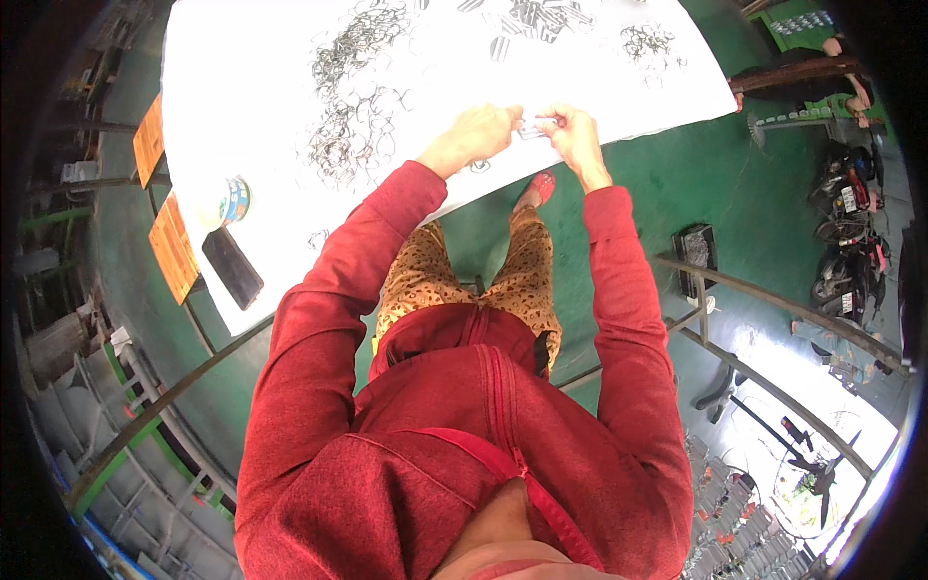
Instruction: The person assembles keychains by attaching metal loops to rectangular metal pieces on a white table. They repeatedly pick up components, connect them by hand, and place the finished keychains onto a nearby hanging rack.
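a small pale metal piece [531,126] sits between the two hands at the near edge of the table [242,87], its long axis running left to right from one hand to the other; its finer shape is too small to tell. there is one such piece in hand. the left hand [480,132] has its grip pinched shut on the piece's left end, and the right hand [572,133] has its grip pinched shut on the right end, so the piece bridges the gap between them. both forearms wear red sleeves.

on the white table lie several loose heaps of dark wire pieces [353,106], with one smaller heap [648,43] far right and a cluster of flat striped parts [532,19] at the far edge. at the table's left end stand one round tape roll [230,200] and one dark phone [232,267], just beside each other. two orange stools [172,246] sit left of the table on the green floor [677,184].
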The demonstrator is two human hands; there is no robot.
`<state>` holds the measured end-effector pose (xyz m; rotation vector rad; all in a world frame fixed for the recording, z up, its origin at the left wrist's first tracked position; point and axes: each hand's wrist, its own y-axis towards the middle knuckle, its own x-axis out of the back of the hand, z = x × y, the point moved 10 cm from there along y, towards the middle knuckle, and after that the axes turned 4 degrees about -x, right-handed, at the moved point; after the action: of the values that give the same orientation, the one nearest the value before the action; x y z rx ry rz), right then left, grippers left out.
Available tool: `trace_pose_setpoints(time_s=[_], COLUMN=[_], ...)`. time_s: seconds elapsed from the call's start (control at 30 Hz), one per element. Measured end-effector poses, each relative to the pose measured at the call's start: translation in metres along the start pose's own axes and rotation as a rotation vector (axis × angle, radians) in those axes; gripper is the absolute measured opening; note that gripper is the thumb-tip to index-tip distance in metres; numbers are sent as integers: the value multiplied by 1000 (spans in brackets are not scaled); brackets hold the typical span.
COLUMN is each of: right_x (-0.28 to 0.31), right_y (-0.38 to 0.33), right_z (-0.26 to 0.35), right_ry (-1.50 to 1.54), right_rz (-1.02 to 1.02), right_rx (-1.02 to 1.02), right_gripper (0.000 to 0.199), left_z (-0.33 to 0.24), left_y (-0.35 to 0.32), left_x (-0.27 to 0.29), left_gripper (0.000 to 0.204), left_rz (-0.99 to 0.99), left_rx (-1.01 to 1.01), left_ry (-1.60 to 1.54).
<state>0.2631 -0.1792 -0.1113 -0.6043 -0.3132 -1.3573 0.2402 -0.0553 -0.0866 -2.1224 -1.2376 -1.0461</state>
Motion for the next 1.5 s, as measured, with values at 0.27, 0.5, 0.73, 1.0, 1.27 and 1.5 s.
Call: trace_pose_setpoints(time_s=[0.27,0.5,0.73,1.0,1.27,1.5], right_x=[12,28,24,20,21,10], right_y=[-21,-73,-109,-130,-91,-51], right_z=[-10,14,21,26,20,20], right_ry=[168,464,840,1032,1043,1241], right_rz=[-195,-408,-295,-468,-195,191], right_rx=[34,189,100,125,203,-63], right_gripper=[19,16,13,12,17,28], left_z=[12,-33,-58,-60,-50,-90], left_y=[0,-28,-52,-63,-46,-46], left_x=[13,31,43,39,46,74], left_gripper=[22,31,25,24,18,16], left_rz=[-172,-407,-479,-524,-379,-511], left_rx=[46,73,10,140,-58,-502], left_ry=[-177,-305,-332,-450,-442,36])
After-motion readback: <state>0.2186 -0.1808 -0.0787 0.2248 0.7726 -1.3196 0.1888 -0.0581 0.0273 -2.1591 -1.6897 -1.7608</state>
